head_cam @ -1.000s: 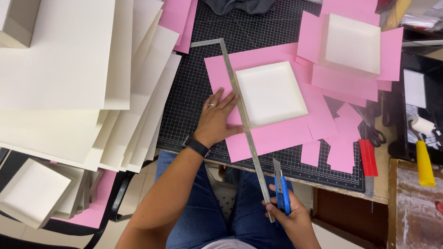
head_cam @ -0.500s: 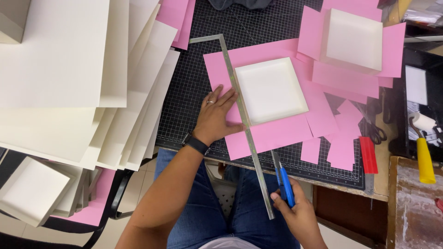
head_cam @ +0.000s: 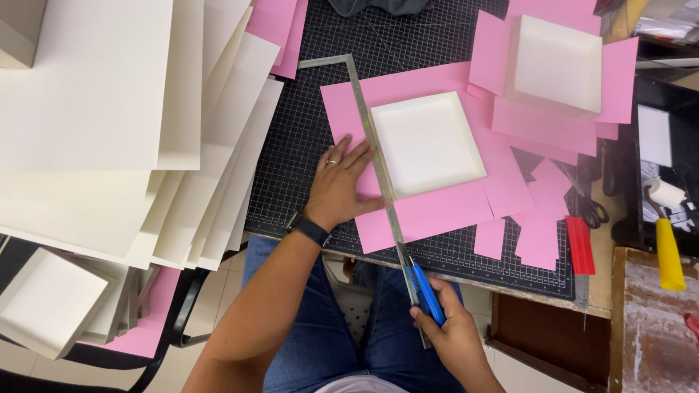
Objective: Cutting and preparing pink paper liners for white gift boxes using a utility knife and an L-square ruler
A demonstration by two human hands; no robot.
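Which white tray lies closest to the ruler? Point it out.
The white tray on the pink sheet, touching the metal ruler; the other trays sit farther away.

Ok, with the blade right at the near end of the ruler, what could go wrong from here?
The left hand presses the metal ruler with fingertips at its edge; if the blue knife in the right hand rides up, it could nick them. The ruler overhangs the cutting mat, so it may pivot and skew the cut in the pink paper beside the white box tray.

Two shallow white boxes point(head_cam: 426, 142) on pink paper
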